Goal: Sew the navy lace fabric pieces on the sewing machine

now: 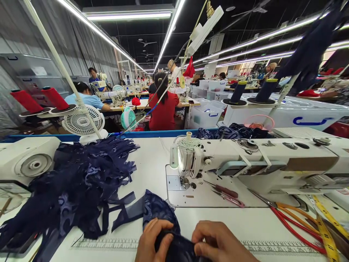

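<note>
A navy bra with a patterned cup lies at the front of the white table, its dark strap pieces trailing left. My left hand grips its near part between thumb and fingers. On the same dark fabric, my right hand pinches the edge with thumb and forefinger. The fabric between the hands is bunched, and its lower part runs out of view. Just beyond stands a white sewing machine, with its needle area above the metal plate, apart from both hands.
A heap of navy bra pieces covers the left side. Tweezers, scissors and a yellow tape measure lie at right. A printed ruler runs along the table's front. Thread cones and a white fan stand behind.
</note>
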Available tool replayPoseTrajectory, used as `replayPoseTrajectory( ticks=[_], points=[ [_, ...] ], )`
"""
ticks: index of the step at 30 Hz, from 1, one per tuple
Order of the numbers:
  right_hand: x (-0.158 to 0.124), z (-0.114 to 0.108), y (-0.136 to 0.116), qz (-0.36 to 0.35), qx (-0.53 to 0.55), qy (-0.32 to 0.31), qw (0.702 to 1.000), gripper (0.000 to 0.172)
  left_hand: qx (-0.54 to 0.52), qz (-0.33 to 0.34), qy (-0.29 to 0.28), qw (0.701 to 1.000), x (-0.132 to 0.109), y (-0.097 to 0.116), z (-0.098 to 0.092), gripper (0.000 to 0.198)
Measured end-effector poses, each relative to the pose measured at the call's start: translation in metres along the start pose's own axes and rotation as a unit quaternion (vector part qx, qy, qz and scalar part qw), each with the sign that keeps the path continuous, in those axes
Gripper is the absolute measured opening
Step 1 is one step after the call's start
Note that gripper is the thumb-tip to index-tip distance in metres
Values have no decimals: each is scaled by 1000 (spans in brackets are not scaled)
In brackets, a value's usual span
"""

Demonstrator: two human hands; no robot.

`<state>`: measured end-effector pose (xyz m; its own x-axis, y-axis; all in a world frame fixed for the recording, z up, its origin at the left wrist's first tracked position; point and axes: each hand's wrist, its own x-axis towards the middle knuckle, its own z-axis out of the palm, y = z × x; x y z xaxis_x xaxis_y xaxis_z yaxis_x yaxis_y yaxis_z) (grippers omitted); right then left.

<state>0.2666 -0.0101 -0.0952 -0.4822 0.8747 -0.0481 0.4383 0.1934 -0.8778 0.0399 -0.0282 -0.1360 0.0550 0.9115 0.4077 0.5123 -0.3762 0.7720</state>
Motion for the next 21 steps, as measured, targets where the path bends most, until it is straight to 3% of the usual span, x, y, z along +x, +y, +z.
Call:
replayPoseTrajectory(
  ticks=[2, 4, 6, 8, 10, 11, 13, 15, 16, 18, 19, 21],
  points=[
    [13, -6, -10, 99, 130, -74, 984, 17, -94, -68, -91, 989, 13, -5, -13, 42],
    [22, -9, -15, 124, 195, -111, 967, 33, -185, -133, -149, 962, 22, -10, -21, 52],
    [27, -8, -16, 119, 210, -116, 963, 41, -260, -190, -170, 932, 25, -16, -25, 58],
    [31, -2, -17, 113, 186, -105, 970, 33, -291, -214, -173, 916, 27, -24, -31, 60],
    [43, 8, -22, 73, 102, -85, 989, 13, -260, -192, -167, 931, 34, -29, -46, 55],
    [53, 15, -27, 25, 41, -65, 997, 4, -223, -166, -164, 947, 41, -31, -58, 50],
    [86, 33, -42, -138, -111, 15, 984, 13, -92, -76, -138, 983, 60, -29, -90, 36],
    [129, 50, -59, -201, -154, 92, 963, 16, 89, 94, -43, 991, 82, -22, -124, 27],
    [151, 56, -65, -223, -168, 120, 953, 15, 191, 188, 28, 963, 92, -17, -136, 25],
    [188, 62, -68, -269, -199, 162, 928, 19, 374, 357, 102, 850, 103, -9, -144, 28],
    [199, 62, -64, -297, -220, 170, 914, 22, 430, 391, 108, 807, 103, -7, -137, 30],
    [204, 54, -45, -346, -273, 169, 882, 22, 465, 417, 117, 772, 93, -13, -103, 33]
  ],
)
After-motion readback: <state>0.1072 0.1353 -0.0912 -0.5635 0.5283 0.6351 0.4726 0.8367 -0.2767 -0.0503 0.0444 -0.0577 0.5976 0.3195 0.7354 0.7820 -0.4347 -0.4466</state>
